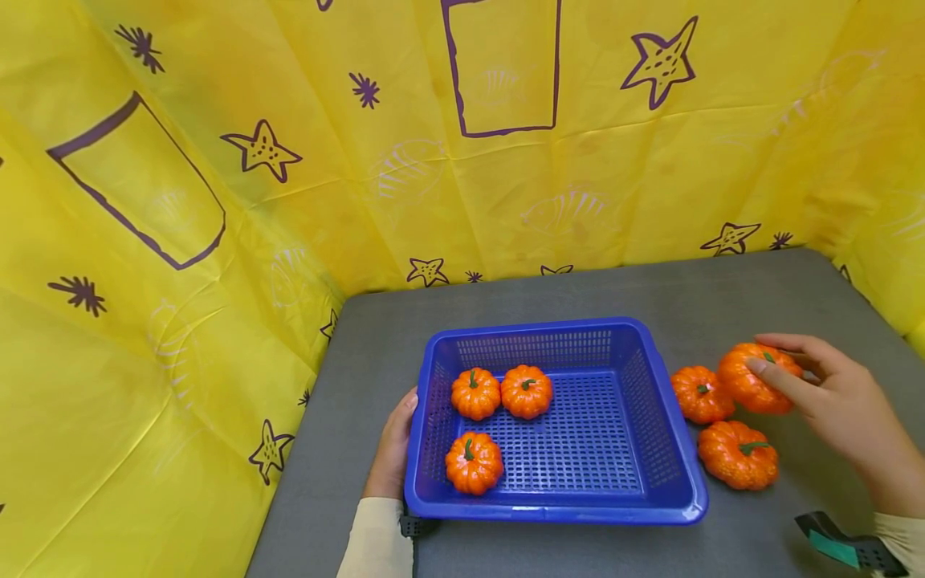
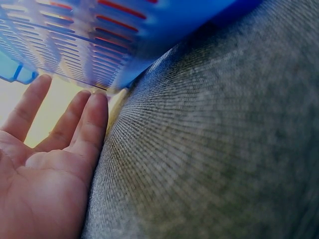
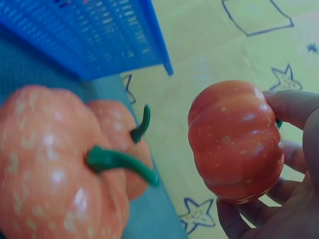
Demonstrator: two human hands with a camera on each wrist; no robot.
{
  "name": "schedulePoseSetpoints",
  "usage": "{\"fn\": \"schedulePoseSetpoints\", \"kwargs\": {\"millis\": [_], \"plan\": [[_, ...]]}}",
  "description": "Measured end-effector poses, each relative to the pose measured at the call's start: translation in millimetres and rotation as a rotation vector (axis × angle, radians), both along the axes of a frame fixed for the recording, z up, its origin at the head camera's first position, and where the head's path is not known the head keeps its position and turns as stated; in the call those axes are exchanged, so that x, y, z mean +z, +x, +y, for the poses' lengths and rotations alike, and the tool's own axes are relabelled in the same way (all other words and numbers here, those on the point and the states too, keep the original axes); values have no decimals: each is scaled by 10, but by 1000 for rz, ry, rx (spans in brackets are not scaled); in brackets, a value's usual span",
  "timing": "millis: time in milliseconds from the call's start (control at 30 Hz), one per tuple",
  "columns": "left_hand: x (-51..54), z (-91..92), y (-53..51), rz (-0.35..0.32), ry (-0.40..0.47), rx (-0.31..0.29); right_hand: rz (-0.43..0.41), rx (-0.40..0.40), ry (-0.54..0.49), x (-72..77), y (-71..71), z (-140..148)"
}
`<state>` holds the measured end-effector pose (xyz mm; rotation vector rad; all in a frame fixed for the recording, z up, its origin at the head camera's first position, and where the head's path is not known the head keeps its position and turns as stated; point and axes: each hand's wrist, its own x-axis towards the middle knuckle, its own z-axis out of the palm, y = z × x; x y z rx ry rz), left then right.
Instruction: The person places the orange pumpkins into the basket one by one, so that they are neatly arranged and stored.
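Note:
My right hand (image 1: 856, 405) grips a small orange toy pumpkin (image 1: 755, 377) between thumb and fingers, right of the blue plastic basket (image 1: 564, 514). In the right wrist view that pumpkin (image 3: 235, 142) is held up off the table. Beside it on the table are two more pumpkins, one (image 1: 701, 395) near the basket wall and another (image 1: 739, 456) closer to me. Three pumpkins lie inside the basket: two at the back (image 1: 474, 393) (image 1: 527, 392) and one at the front left (image 1: 474, 463). My left hand (image 1: 393, 449) touches the basket's left side with fingers extended (image 2: 92, 124).
The grey table (image 1: 376, 337) lies under the basket. A yellow cloth (image 1: 462, 201) with starfish and fish drawings hangs behind and at the sides. A dark strap with a green patch (image 1: 831, 548) is by my right wrist.

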<state>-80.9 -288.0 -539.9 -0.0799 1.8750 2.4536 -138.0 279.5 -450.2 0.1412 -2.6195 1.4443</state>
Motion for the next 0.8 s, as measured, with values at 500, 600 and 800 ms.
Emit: {"fn": "schedulePoseSetpoints", "kwargs": {"millis": [500, 600, 800], "plan": [[-10, -3, -3, 2, 12, 4, -22, 123, -64, 205, 85, -413], [-5, -3, -2, 5, 5, 0, -19, 157, -76, 231, 109, -507], [-11, -10, -17, 32, 3, -12, 79, 241, -66, 256, 130, -696]]}}
